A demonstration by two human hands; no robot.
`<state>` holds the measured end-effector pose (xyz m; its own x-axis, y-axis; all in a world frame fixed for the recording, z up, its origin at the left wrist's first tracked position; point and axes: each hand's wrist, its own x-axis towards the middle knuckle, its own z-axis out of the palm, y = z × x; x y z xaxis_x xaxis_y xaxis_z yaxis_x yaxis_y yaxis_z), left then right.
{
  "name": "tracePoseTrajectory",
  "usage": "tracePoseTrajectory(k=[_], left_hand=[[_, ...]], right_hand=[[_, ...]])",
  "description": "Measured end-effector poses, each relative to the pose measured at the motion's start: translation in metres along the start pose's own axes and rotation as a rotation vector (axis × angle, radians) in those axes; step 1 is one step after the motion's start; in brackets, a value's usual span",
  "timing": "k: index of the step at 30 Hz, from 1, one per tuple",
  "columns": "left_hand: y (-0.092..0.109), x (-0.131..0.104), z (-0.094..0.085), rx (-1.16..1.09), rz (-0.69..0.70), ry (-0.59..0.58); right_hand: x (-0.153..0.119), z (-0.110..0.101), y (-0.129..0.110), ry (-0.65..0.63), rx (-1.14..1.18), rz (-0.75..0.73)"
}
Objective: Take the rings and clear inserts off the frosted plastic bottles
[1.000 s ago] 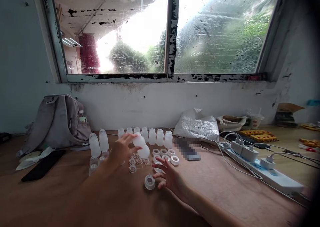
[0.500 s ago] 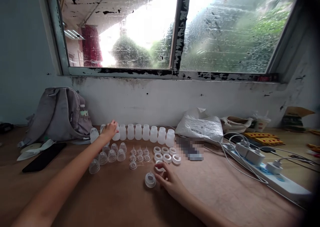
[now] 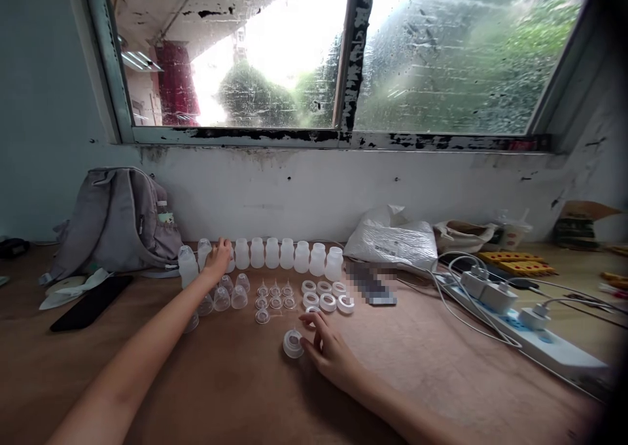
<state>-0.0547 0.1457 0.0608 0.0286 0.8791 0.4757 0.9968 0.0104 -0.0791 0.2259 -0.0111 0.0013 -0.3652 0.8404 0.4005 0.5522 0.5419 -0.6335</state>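
Note:
Along the back stands a row of frosted baby bottles (image 3: pixel 272 253). My left hand (image 3: pixel 218 260) reaches into the row's left part, its fingers closed round one bottle (image 3: pixel 231 260) that they mostly hide. Beneath that forearm are clear domed caps (image 3: pixel 239 297), partly covered. My right hand (image 3: pixel 330 348) rests low on the table, thumb and fingers apart. Its thumb is at the right edge of a collar with a clear nipple (image 3: pixel 293 344); whether they touch I cannot tell. Loose nipples (image 3: pixel 275 291) and white collar rings (image 3: pixel 328 302) sit in rows behind it.
A grey backpack (image 3: pixel 115 226) and a black phone-like slab (image 3: pixel 91 303) lie left. A silvery plastic bag (image 3: pixel 392 239) is against the wall. On the right, a white power strip (image 3: pixel 559 347) with plugs and loose cables (image 3: pixel 471 314) crosses the table. A pixelated object (image 3: pixel 370 284) lies near the rings.
My left hand has shifted slightly right among the bottles, its fingertips now lower round one. The right hand stays by the collar with the nipple. The whole view has moved a little.

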Motion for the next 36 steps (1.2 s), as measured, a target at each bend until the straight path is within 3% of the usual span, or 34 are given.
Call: tracePoseTrajectory(k=[4, 7, 9, 11, 14, 17, 25, 36], left_hand=[[0.006, -0.003, -0.014, -0.02, 0.024, 0.055], [0.022, -0.019, -0.035, -0.079, 0.088, 0.118], [0.039, -0.044, -0.047, -0.233, 0.199, 0.175], [0.058, -0.081, -0.055, -0.444, 0.307, 0.15], [0.079, -0.14, -0.053, -0.697, 0.487, -0.006], [0.083, -0.175, -0.042, -0.765, 0.528, -0.14], [0.07, -0.166, -0.034, -0.771, 0.422, -0.162], [0.075, -0.166, -0.038, -0.748, 0.388, -0.153]], right_hand=[[-0.001, 0.001, 0.001, 0.003, 0.003, -0.012], [-0.001, 0.001, 0.0, -0.016, -0.016, -0.027], [-0.001, 0.001, -0.002, -0.015, -0.048, -0.035], [-0.001, 0.003, -0.004, -0.012, -0.081, -0.037], [0.0, 0.008, -0.005, -0.015, -0.123, -0.051], [0.004, 0.016, -0.006, -0.029, -0.113, -0.116], [0.027, 0.036, -0.013, -0.029, 0.029, -0.253], [0.028, 0.023, -0.024, -0.05, 0.212, -0.095]])
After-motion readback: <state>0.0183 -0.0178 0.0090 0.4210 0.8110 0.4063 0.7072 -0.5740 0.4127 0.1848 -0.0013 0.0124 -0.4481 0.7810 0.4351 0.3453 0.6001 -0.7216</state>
